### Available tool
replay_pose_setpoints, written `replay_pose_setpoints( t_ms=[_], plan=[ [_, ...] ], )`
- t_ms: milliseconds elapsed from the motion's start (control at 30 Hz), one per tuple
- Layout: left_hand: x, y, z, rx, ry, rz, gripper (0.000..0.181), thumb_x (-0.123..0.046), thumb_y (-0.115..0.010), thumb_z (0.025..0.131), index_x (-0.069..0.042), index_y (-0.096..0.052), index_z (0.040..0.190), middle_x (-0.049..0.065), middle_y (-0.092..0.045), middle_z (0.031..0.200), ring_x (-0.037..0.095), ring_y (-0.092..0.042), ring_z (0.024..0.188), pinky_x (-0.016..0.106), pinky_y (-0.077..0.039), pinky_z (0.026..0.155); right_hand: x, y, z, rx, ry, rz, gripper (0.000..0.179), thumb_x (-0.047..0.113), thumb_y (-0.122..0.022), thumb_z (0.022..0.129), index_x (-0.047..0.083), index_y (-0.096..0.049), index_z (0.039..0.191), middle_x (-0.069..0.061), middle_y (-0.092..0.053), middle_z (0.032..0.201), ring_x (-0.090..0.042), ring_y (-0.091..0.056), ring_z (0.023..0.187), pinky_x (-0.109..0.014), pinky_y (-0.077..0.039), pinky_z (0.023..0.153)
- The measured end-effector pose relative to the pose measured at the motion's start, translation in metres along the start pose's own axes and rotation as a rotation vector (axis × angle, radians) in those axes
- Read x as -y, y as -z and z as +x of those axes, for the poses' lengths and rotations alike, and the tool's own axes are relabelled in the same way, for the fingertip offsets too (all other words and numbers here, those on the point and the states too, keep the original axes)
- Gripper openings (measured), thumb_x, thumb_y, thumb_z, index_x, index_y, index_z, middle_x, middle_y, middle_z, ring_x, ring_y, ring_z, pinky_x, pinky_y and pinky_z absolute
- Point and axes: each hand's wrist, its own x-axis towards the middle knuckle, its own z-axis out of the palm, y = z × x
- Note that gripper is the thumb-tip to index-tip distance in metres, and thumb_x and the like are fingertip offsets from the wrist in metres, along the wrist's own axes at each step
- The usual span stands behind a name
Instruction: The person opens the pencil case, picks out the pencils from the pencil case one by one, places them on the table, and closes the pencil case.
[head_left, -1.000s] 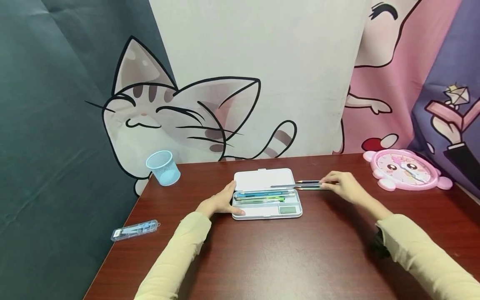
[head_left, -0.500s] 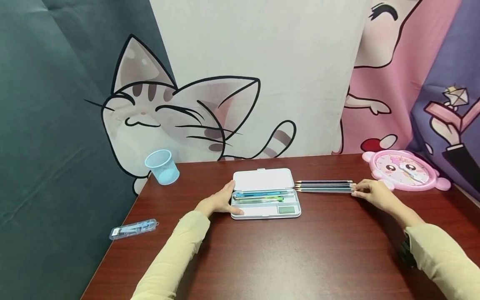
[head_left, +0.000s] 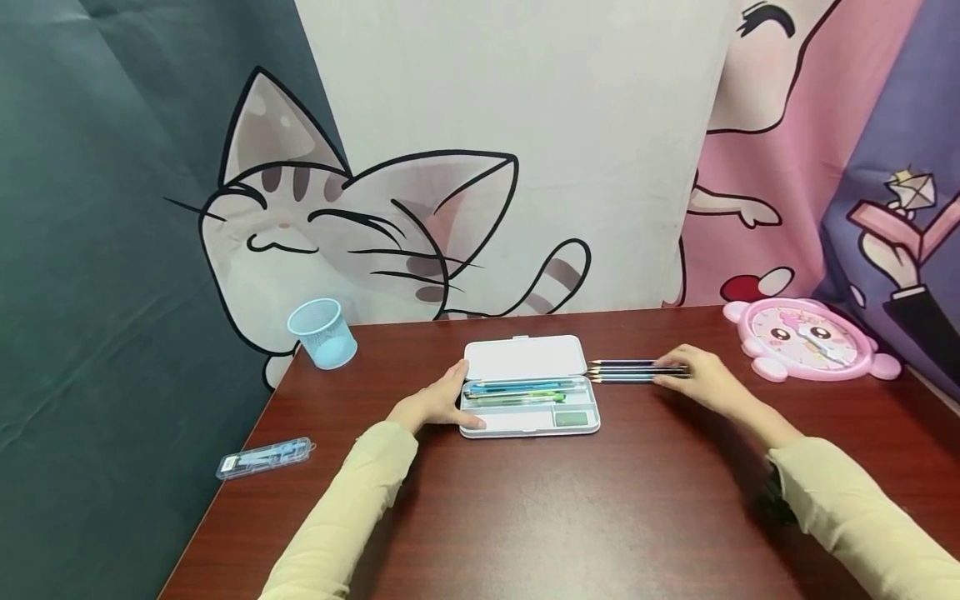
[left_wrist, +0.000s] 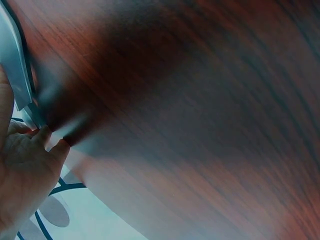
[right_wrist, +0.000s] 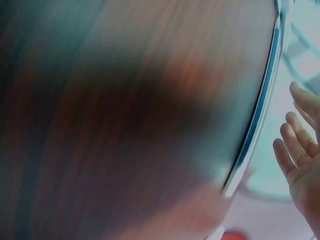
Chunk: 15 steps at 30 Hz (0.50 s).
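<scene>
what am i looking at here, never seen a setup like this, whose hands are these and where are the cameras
There's no machine here: these are a person's own bare hands. The wide picture comes from a camera worn on the head, looking forward and down. The two closer, partly blurred ones come from a camera on each wrist.

On the brown table, an open white pencil case has pens inside. A row of pencils lies just to its right. Further out are a blue cup, a clear plastic box and a pink clock.

The left hand rests against the case's left side. The right hand is at the pencils; whether it grips them is hard to tell.
</scene>
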Motion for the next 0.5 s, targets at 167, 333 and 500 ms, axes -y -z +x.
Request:
replay_pose_setpoints(
  t_ms=[167, 333, 500],
  plan=[
    [0.003, -0.001, 0.001, -0.006, -0.012, -0.005, 0.113, -0.045, -0.074, 0.072, -0.004, -0.001, 0.147, 0.012, -0.003, 0.155, 0.028, -0.014, 0.141, 0.05, -0.023, 0.109, 0.035, -0.028, 0.019, 0.105, 0.038, 0.081, 0.016, 0.01, -0.073, 0.075, 0.004, -0.069, 0.09, -0.009, -0.065, 0.086, -0.025, -0.06, 0.08, -0.039, -0.048, 0.072],
    [0.003, -0.001, 0.001, -0.008, -0.017, -0.002, 0.113, -0.044, -0.074, 0.072, -0.004, 0.0, 0.147, 0.011, -0.003, 0.155, 0.026, -0.012, 0.142, 0.048, -0.023, 0.11, 0.062, -0.054, 0.032, 0.177, 0.069, 0.145, 0.011, 0.009, -0.071, 0.078, 0.006, -0.07, 0.089, -0.004, -0.066, 0.087, -0.019, -0.061, 0.083, -0.038, -0.048, 0.076],
    [0.0, 0.0, -0.002, -0.008, -0.016, 0.004, 0.112, -0.045, -0.073, 0.072, -0.004, -0.001, 0.147, 0.011, -0.003, 0.155, 0.026, -0.013, 0.142, 0.048, -0.023, 0.11, 0.077, -0.067, 0.041, 0.264, 0.084, 0.102, 0.015, 0.01, -0.071, 0.077, 0.007, -0.07, 0.092, -0.002, -0.069, 0.086, -0.015, -0.062, 0.08, -0.032, -0.049, 0.072]
  ],
)
